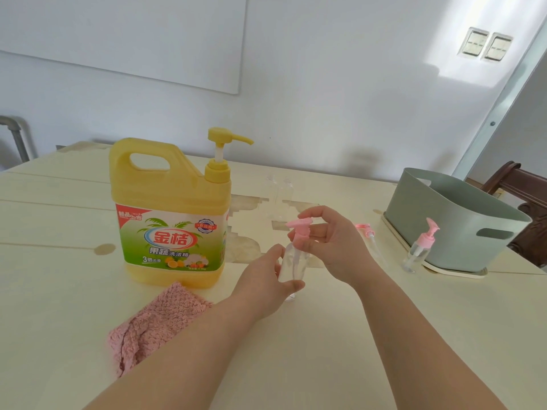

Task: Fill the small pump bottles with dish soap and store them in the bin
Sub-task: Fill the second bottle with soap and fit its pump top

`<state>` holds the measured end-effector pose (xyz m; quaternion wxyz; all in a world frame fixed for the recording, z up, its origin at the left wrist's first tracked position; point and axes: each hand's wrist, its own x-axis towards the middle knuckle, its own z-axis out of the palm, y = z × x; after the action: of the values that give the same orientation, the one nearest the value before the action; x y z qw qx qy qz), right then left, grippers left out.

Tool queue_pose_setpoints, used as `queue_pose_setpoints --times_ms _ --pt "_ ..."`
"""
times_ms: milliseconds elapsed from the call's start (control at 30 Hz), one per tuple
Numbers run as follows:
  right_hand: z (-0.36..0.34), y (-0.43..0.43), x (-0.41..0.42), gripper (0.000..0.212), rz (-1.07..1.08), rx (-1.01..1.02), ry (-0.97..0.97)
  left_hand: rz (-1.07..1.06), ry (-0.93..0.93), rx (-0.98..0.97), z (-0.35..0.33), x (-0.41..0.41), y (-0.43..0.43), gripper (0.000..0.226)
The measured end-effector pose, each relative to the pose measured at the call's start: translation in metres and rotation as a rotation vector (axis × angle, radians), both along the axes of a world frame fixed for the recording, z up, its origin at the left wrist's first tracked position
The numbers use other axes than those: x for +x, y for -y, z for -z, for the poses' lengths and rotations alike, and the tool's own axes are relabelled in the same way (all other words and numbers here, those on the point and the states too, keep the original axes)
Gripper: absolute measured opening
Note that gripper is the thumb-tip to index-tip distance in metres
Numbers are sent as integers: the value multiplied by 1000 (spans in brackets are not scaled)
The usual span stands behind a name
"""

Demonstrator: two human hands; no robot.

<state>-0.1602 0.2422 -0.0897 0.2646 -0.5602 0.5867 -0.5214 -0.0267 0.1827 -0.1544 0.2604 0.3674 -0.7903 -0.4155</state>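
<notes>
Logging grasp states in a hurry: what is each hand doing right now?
Left hand: grips the small clear bottle by its body.
Right hand: pinches that bottle's pink pump top.

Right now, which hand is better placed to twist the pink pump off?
Probably right. The right hand pinches the pink pump; the left hand grips the small bottle, steadying it.

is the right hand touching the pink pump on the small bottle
Touching. The head view shows the right hand gripping the pink pump atop the small bottle, fingers directly against it.
</notes>
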Motion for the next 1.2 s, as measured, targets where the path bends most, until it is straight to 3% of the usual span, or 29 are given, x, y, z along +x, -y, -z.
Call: queue_pose_setpoints --times_ms 233,467,733,867,1067,1200 --pt "5 1 5 52 75 -3 61 19 -12 60 0 3 3 39" --pt "8 -7 6 32 131 -12 0 -18 -44 70 1 1 1 32" --pt "9 -27 -15 31 135 -16 -67 39 -113 160 -12 -25 -13 33" --pt "7 -50 -45 18 299 -19 -93 131 -149 186 -13 -65 -32 38" --pt "6 -86 -94 13 575 -51 -68 230 -60 160 -3 -118 -56 61" --pt "13 -99 -127 14 782 -92 -36 206 22 128 5 -126 -59 53"
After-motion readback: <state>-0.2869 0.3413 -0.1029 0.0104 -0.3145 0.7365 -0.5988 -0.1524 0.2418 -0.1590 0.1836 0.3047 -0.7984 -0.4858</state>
